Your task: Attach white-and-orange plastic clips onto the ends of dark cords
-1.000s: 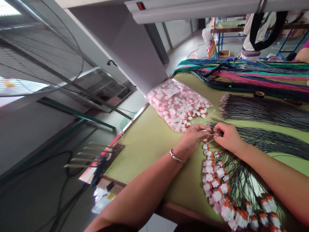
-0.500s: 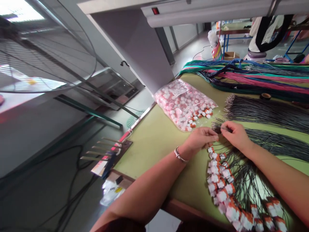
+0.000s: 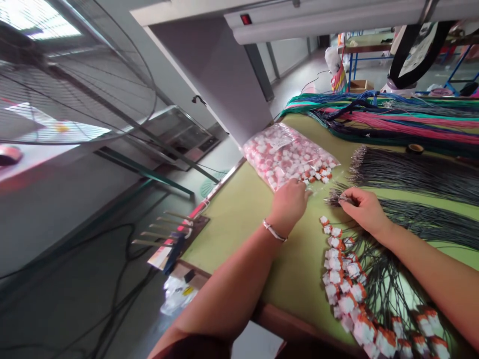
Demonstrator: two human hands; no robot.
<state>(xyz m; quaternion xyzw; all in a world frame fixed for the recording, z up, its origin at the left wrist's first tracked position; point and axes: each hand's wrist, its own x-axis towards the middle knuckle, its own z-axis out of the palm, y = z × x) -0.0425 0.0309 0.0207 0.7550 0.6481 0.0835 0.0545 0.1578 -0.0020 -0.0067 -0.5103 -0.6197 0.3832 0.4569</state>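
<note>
My right hand (image 3: 364, 209) is closed in a pinch on the terminal end of a black wire (image 3: 346, 200), beside a bunch of similar wire ends. My left hand (image 3: 290, 203) reaches to the near edge of a clear plastic bag (image 3: 277, 149) filled with small white-and-orange connectors. Its thumb stands a little apart from the curled fingers, close to loose connectors (image 3: 317, 174) at the bag's mouth; the fingertips are partly hidden. Below my hands, a curved row of connectors (image 3: 337, 262) fitted on black wires lies on the green tabletop (image 3: 232, 214).
Bundles of black wires (image 3: 415, 172) lie on the right, with a tape roll (image 3: 414, 148) on them. Colored cables (image 3: 392, 117) stretch along the back. A pronged metal rack (image 3: 175, 232) sits at the left table edge; a fan (image 3: 108, 75) stands beyond.
My left hand has moved away from my right hand, leftward to the connector bag. A connector now lies at the top of the row. My right hand stays by the wire ends.
</note>
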